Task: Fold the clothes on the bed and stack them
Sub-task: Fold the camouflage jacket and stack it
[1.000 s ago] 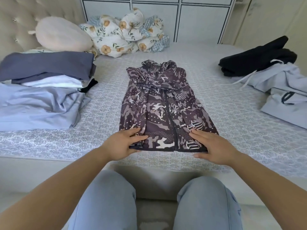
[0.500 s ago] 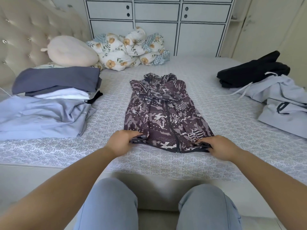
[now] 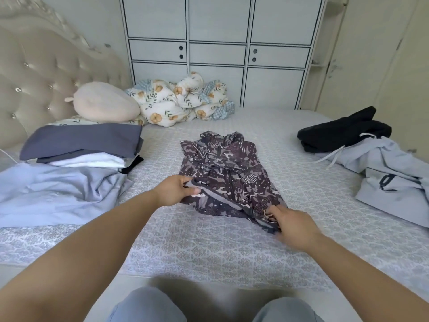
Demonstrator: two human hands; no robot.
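Patterned jacket (image 3: 228, 175) at the centre of the bed (image 3: 209, 247), its long axis running from the near edge toward the wardrobe (image 3: 218, 54), hood end pointing away from the person and hem end toward them; the zip runs along this axis. The left hand (image 3: 175, 190) pinches the near left corner of the hem between thumb and curled fingers and holds it raised off the sheet, so the plain grey lining shows along the lifted edge. The right hand (image 3: 293, 225) grips the near right corner, fingers curled into the fabric, lower and closer to the person than the left. A stack (image 3: 81, 145) of folded clothes, dark grey on top of white, lies at the left on a pale blue garment (image 3: 55, 196). At the right, well apart from the jacket, lie a black garment (image 3: 341, 133) and a light grey hoodie (image 3: 392, 173), unfolded. A round pillow (image 3: 104, 102) and a floral quilt (image 3: 181, 101) sit at the far side.
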